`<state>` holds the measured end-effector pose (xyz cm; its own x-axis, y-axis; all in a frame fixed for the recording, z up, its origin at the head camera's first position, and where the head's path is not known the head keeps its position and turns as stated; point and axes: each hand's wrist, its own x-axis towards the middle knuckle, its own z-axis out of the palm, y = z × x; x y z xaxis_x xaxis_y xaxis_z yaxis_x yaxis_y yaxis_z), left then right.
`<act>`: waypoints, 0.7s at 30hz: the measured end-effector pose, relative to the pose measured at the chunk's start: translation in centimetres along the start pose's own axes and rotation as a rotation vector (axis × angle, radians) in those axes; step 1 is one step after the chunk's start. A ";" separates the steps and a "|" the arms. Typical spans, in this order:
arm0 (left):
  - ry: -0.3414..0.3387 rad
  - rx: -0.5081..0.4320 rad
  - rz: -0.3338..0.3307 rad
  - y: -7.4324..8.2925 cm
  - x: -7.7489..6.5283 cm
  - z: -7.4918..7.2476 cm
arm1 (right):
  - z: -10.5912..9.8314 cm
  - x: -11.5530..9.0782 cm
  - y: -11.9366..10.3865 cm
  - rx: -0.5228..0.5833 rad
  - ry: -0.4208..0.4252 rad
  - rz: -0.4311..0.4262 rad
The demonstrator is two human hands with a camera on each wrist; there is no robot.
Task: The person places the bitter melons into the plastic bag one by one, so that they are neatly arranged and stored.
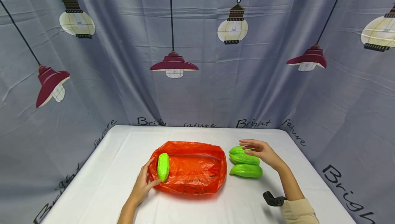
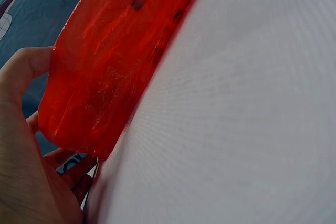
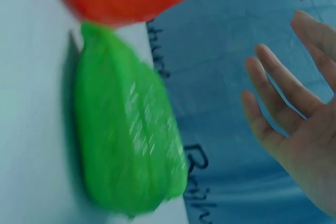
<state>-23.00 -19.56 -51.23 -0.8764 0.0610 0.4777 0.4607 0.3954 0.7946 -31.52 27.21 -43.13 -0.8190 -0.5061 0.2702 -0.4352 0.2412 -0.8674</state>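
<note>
A red plastic bag (image 1: 197,169) lies on the table with its mouth spread wide. Inside its left end sits one bright green, ridged, gourd-like vegetable (image 1: 163,167). My left hand (image 1: 143,184) grips the bag's left end, thumb at the near corner and fingers round the outer side; the left wrist view shows the thumb at the rim of the bag (image 2: 100,77). To the right of the bag, three similar green gourds (image 1: 246,171) lie side by side. Over the farther ones hovers my right hand (image 1: 260,151), its fingers extended and holding nothing. The gourds (image 3: 126,129) fill the right wrist view.
A white cloth covers the table (image 1: 132,141). Grey-blue curtains (image 1: 197,97) printed with lamps and lettering enclose its back and sides. A black camera mount (image 1: 273,199) sticks out from the right wrist beside a beige sleeve (image 1: 299,212).
</note>
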 end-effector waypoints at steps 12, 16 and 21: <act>-0.004 -0.011 -0.019 -0.1 -0.1 0.0 | -0.9 -2.2 3.3 0.059 -0.224 0.099; -0.007 -0.009 -0.023 0.0 -0.1 0.0 | -0.9 -2.5 3.8 0.055 -0.252 0.132; -0.003 -0.012 -0.012 0.1 0.0 0.0 | -1.0 -2.7 4.0 0.049 -0.264 0.152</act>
<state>-22.97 -19.51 -51.15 -0.8824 0.0589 0.4668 0.4515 0.3852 0.8048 -31.41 30.37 -46.95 -0.7449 -0.6668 0.0233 -0.2914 0.2938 -0.9104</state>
